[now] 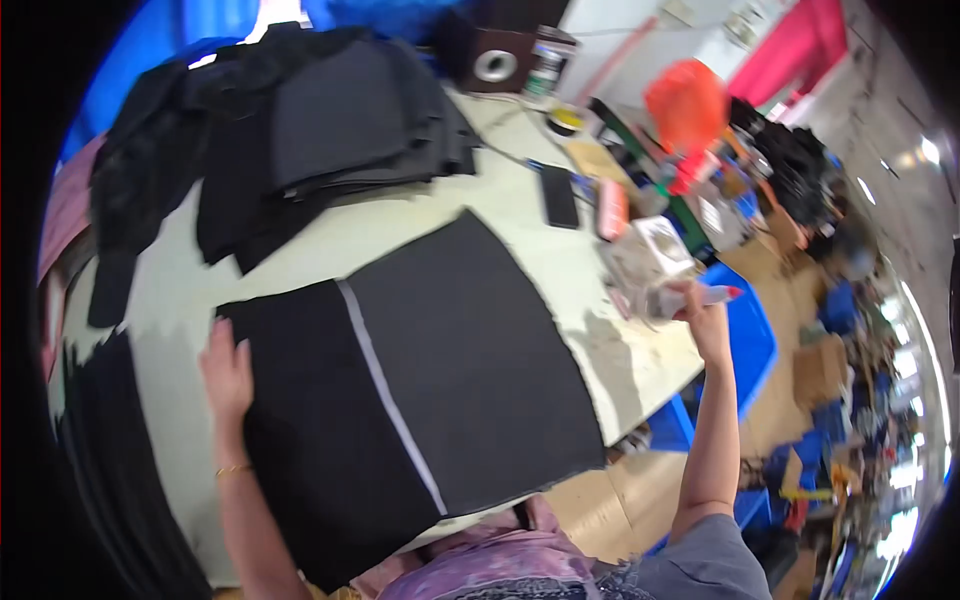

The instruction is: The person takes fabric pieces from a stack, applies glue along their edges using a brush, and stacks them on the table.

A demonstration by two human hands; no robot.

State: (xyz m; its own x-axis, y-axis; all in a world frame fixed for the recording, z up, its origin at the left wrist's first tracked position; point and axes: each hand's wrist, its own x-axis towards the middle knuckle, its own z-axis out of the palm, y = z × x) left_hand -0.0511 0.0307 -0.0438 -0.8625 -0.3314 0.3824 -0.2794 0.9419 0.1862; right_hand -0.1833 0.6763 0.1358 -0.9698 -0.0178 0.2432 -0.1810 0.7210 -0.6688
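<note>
Two dark fabric pieces lie flat on the table in front of me: a black panel (pixel 310 400) on the left and a charcoal panel (pixel 480 350) on the right. A narrow white strip (pixel 385 390) runs between them. My left hand (pixel 228 370) rests at the black panel's left edge, with its fingers stretched out. Off to the right, past the charcoal panel, my right hand (pixel 697 305) is closed round a pale bottle with a red tip (pixel 718 295). The bottle is held roughly level and is blurred.
Folded dark cloths (pixel 340 120) are piled at the back left of the pale table (pixel 170 260). More black fabric (pixel 110 450) hangs at the left edge. A phone (pixel 559 196), a white box (pixel 663 245) and clutter line the right side. A blue bin (pixel 750 340) stands beside the table.
</note>
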